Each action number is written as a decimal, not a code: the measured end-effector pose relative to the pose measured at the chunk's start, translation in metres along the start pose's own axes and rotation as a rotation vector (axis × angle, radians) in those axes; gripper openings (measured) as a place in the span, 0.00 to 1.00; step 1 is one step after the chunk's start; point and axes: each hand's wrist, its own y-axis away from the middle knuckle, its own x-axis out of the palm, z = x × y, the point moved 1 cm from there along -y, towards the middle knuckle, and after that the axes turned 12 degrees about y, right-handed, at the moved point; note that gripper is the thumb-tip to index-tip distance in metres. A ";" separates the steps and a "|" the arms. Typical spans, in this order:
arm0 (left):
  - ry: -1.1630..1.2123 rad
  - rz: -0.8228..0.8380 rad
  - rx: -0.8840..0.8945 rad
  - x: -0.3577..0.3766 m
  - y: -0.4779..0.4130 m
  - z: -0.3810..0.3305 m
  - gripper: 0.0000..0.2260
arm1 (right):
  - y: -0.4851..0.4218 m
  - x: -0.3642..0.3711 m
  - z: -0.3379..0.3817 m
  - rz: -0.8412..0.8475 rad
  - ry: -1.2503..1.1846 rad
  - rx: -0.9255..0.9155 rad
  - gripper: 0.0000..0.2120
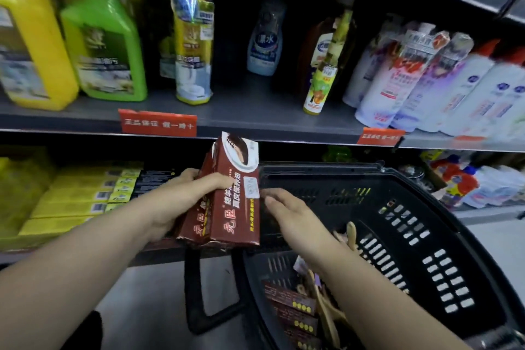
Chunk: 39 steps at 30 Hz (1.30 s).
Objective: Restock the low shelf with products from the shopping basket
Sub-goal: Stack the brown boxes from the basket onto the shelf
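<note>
L hand [181, 193] grips brown boxes [227, 207] ctr frame; R hand [287, 213] fingers straight, empty, just beside them; basket [426, 250] lower right; yellow boxes [71, 199] mid left.

Grey metal upper shelf [250, 111] carrying yellow plastic jug [31, 45], green plastic jug [105, 48], yellow-labelled spray bottle [193, 45], pale blue bottle [265, 42], white bottles [468, 88] at right, low shelf [164, 254] holding stacked flat yellow cartons [74, 202], black boxes [153, 182] just beside them

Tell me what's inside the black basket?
Inside the basket lie brown boxes and some wooden pieces. The right arm covers part of the pile, so what lies beneath it and at the bottom cannot be seen.
</note>
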 end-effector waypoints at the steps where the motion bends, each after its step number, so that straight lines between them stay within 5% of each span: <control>1: 0.007 0.006 -0.013 -0.009 0.000 -0.001 0.41 | -0.010 0.007 0.004 -0.023 0.144 -0.058 0.12; 8: -0.048 -0.001 -0.075 -0.051 -0.013 -0.005 0.31 | -0.053 0.041 -0.005 0.047 0.973 -0.382 0.18; 16: -0.116 0.028 -0.126 -0.078 -0.025 0.003 0.36 | -0.058 0.020 0.008 0.018 1.323 -0.343 0.25; 17: -0.127 0.032 -0.136 -0.079 -0.026 0.004 0.37 | -0.061 0.023 0.012 0.025 1.327 -0.316 0.24; 19: -0.158 0.037 -0.149 -0.082 -0.029 0.006 0.40 | -0.067 0.030 0.022 0.040 0.916 -0.221 0.19; 21: -0.192 0.040 -0.162 -0.083 -0.031 0.006 0.43 | -0.079 0.043 0.038 0.126 0.327 -0.050 0.28; 24: -0.188 0.024 -0.187 -0.086 -0.032 0.002 0.43 | -0.106 0.059 0.050 0.269 -0.077 0.050 0.32; 28: -0.173 0.006 -0.219 -0.095 -0.032 0.002 0.40 | -0.130 0.064 0.051 0.409 -0.126 0.094 0.25; 31: -0.184 -0.081 -0.236 -0.107 -0.034 0.007 0.24 | -0.145 0.057 0.038 0.415 -0.098 0.155 0.27; 35: -0.266 -0.267 -0.168 -0.131 -0.041 0.009 0.14 | -0.169 0.036 0.015 0.267 0.077 0.262 0.12; 39: -0.217 -0.316 -0.147 -0.139 -0.047 0.007 0.12 | -0.199 0.037 -0.010 0.095 0.339 0.293 0.10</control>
